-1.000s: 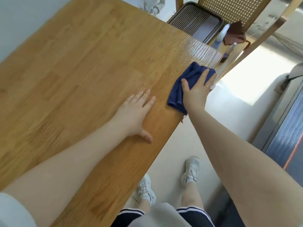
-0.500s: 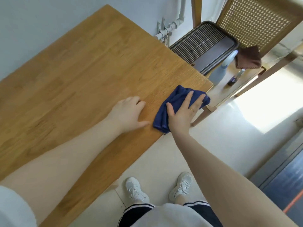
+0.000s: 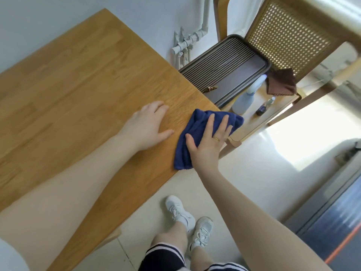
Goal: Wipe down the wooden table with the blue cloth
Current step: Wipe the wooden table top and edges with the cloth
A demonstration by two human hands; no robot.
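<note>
- At the near right corner of the wooden table (image 3: 78,90), seen from my head camera, the blue cloth (image 3: 197,132) lies bunched on the wood, one end reaching the corner and spilling a little past the edge.
- My right hand (image 3: 207,141) lies flat on top of the cloth, fingers spread and pressing down, not curled around it; a gold ring (image 3: 216,139) shows on one finger.
- My left hand (image 3: 147,127) rests palm down on bare wood just beside the cloth, fingers extended and thumb out toward it, apart from the fabric and holding nothing.
- Beyond the table's far edge I see a dark ribbed tray (image 3: 228,69) on a lower wooden surface, with a pale spray bottle (image 3: 247,97), a small dark bottle (image 3: 263,108) and a brown cloth (image 3: 281,84) near it.
- A cane-backed chair (image 3: 287,34) stands behind those things, and white pipes (image 3: 187,42) run along the wall.
- Below the table edge, my white shoes (image 3: 187,220) stand on the pale floor.
</note>
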